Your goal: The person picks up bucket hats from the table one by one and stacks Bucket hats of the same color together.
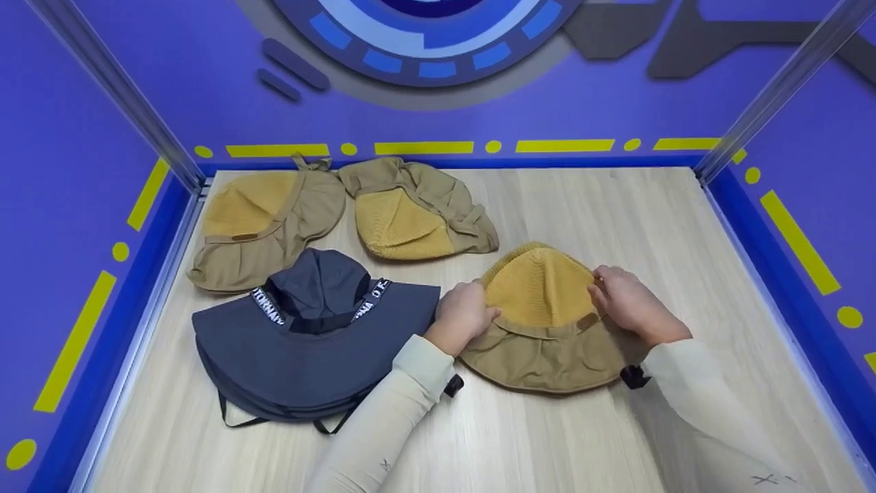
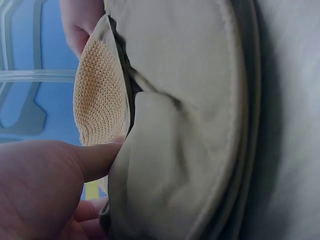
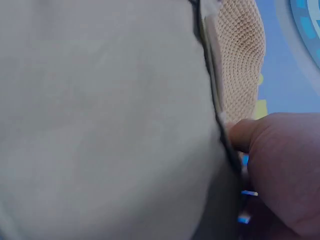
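Observation:
A sun hat (image 1: 544, 287) with a yellow knitted crown and a khaki cloth brim (image 1: 547, 363) is between my hands, right of centre in the head view. My left hand (image 1: 467, 313) pinches its left side where crown meets brim, thumb on the near side. On the opposite side my right hand (image 1: 626, 301) pinches the same seam. In the left wrist view the brim (image 2: 175, 150) hangs in folds beside the thumb. The right wrist view is mostly filled by the khaki brim (image 3: 110, 110), with the knitted crown (image 3: 242, 60) behind it.
A dark grey wide-brimmed hat (image 1: 294, 370) with black straps lies left of my left forearm. Behind it are two more yellow-and-khaki hats, one at the back left (image 1: 315, 212) and one at the back middle (image 1: 400, 222). Blue panels (image 1: 438, 123) wall in the wooden table (image 1: 582, 198).

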`<action>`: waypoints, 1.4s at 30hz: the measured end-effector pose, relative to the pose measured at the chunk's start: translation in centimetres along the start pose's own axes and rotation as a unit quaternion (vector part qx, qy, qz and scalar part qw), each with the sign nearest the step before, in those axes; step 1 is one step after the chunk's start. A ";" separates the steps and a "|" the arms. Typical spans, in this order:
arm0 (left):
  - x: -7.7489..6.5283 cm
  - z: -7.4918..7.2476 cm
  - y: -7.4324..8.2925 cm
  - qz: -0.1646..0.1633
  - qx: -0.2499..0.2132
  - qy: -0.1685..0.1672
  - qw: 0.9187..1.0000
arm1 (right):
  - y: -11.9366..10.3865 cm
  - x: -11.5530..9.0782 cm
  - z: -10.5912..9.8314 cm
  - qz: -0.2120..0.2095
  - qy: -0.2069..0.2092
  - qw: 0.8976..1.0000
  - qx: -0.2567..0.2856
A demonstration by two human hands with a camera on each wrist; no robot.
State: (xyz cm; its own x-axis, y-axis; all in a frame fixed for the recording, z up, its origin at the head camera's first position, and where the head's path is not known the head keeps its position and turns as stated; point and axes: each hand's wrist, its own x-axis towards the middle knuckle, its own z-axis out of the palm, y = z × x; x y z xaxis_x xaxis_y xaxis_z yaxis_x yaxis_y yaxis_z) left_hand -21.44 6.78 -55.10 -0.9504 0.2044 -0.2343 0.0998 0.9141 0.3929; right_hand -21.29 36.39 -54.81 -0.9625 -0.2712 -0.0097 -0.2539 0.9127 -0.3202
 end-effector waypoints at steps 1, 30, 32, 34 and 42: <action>-0.1 0.0 0.1 0.001 0.004 0.007 1.000 | -0.4 -0.1 -0.2 0.003 0.011 1.000 -0.005; 2.9 -8.8 -3.5 0.032 -0.039 0.136 0.989 | -8.8 -0.5 6.7 0.041 -0.008 0.999 -0.018; 4.0 -10.0 -5.0 -0.005 -0.061 0.137 0.989 | -8.9 -0.4 6.7 0.039 -0.008 0.999 -0.019; 5.0 -11.2 -6.5 -0.052 -0.087 0.136 0.985 | -9.0 -0.4 6.7 0.040 -0.010 0.999 -0.021; 7.4 -13.0 -10.6 -0.214 -0.176 0.112 0.954 | -9.2 -0.2 6.3 0.051 -0.050 0.997 -0.027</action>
State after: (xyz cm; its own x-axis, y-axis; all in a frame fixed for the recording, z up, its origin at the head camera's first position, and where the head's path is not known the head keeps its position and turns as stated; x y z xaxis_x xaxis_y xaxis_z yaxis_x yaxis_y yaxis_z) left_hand -33.31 -5.97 -49.48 -0.9250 -0.2774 -0.2596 -0.3792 0.7151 0.5873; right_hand -18.20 26.07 -57.84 -0.9700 -0.2019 -0.1353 -0.1616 0.9516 -0.2613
